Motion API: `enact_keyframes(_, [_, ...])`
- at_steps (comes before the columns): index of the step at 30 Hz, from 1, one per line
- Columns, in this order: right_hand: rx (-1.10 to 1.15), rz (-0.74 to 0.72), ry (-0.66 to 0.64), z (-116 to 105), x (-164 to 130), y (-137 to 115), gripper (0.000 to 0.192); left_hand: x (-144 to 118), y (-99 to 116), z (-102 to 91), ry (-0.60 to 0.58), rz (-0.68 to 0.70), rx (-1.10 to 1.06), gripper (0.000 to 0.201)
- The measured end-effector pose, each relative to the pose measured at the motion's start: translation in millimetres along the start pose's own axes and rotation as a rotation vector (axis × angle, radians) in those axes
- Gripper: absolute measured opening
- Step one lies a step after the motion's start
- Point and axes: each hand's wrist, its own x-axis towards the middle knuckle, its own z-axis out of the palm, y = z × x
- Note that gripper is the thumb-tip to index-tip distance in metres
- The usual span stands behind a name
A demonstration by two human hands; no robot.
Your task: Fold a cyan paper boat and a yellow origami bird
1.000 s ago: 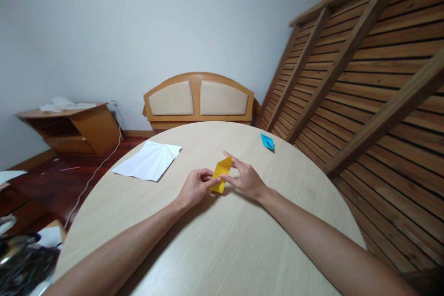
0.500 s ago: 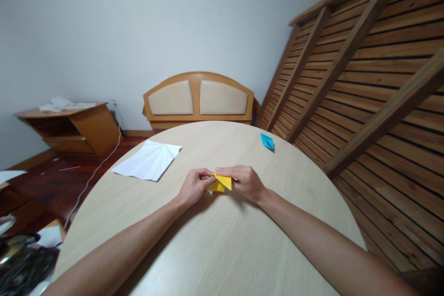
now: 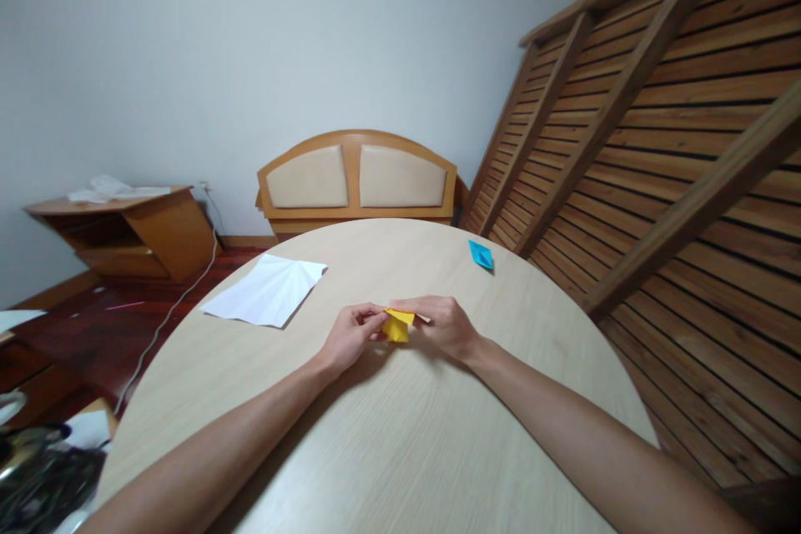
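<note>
A small piece of folded yellow paper (image 3: 396,327) is held just above the middle of the table, with one flap standing out along its top. My left hand (image 3: 351,337) pinches its left side between thumb and fingers. On the other side my right hand (image 3: 447,327) has its fingers reaching along the paper's far top edge, the thumb by the flap's right corner. Parts of the fingertips are hidden behind the paper. Farther back on the right lies a blue folded paper piece (image 3: 481,255), apart from both hands.
A creased white sheet (image 3: 266,292) lies at the left of the round table (image 3: 388,459). Beyond the table is a headboard (image 3: 356,175). Wooden slats (image 3: 626,175) lean along the right side. A low cabinet (image 3: 150,234) and a cable (image 3: 168,317) are at the left.
The yellow paper's top flap has tilted up and back, so it looks narrower and more of the lower part shows. My hands have barely shifted; the white and blue papers lie unmoved.
</note>
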Motion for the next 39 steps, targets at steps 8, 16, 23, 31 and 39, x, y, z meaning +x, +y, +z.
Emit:
enact_keyframes(8, [-0.068, -0.141, -0.112, -7, 0, 2, 0.032, 1, -2, -3.0, -0.043, -0.005, -0.122, 0.051])
enact_keyframes(16, [-0.241, -0.194, -0.202, -12, 1, 2, 0.038, 3, -5, -5.8, -0.037, -0.012, -0.166, 0.054])
enact_keyframes(23, [-0.261, -0.243, -0.247, -15, 6, -4, 0.042, 1, 0, -5.0, 0.034, 0.018, -0.098, 0.057])
enact_keyframes(31, [-0.049, -0.056, -0.060, -4, 6, -10, 0.032, 3, 1, -5.8, 0.054, 0.094, -0.071, 0.056])
enact_keyframes(39, [0.143, 0.440, 0.113, 7, 7, -14, 0.019, 2, 4, -3.6, 0.070, 0.135, -0.032, 0.055])
